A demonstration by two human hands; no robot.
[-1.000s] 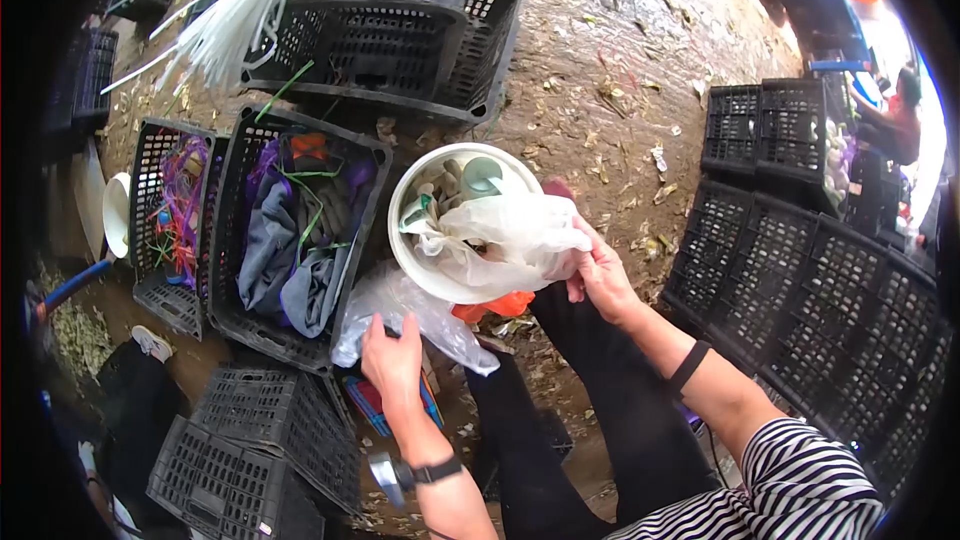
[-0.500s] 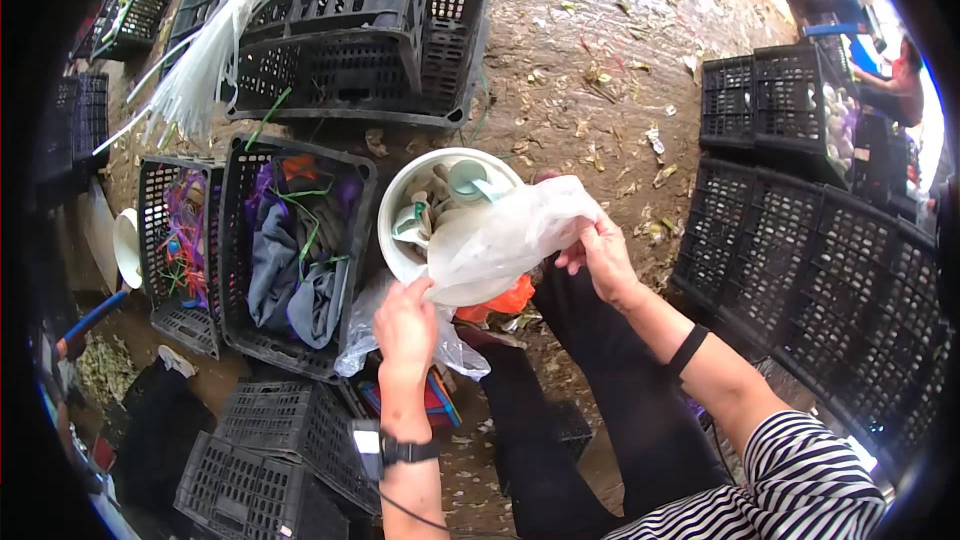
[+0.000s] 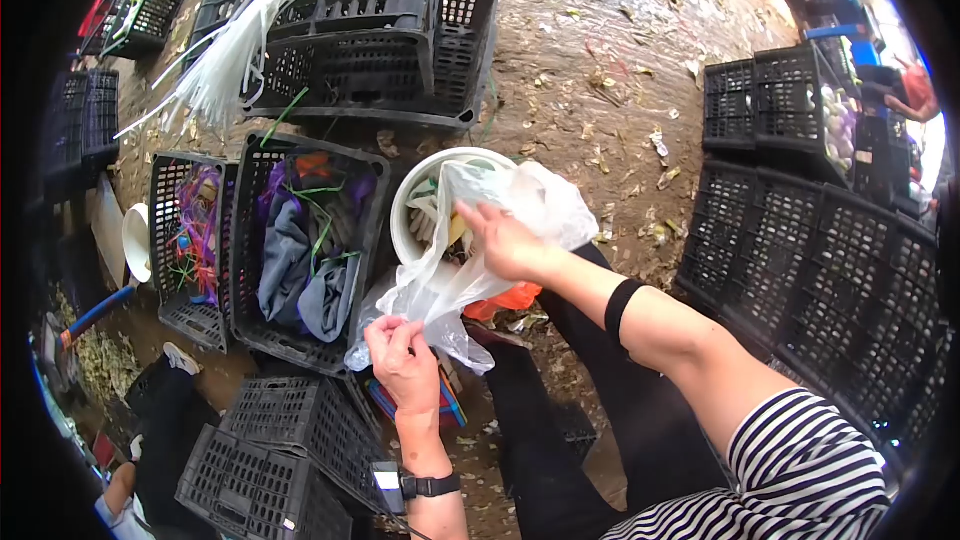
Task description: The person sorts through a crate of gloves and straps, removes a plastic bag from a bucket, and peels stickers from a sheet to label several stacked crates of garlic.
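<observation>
The left hand (image 3: 403,360) pinches the near corner of a clear plastic bag (image 3: 505,215) between thumb and fingertips, pulling it taut. The right hand (image 3: 502,240) reaches across into the bag's mouth, fingers curled inside the film; whether they grip anything there cannot be told. The bag drapes over a white bucket (image 3: 412,202) standing on the wet ground, just right of a black crate (image 3: 250,240) holding grey cloth (image 3: 300,275). A second clear bag (image 3: 450,335) and something orange (image 3: 505,300) lie just near the bucket. White plastic strips (image 3: 235,50) rest on stacked crates at the far left.
</observation>
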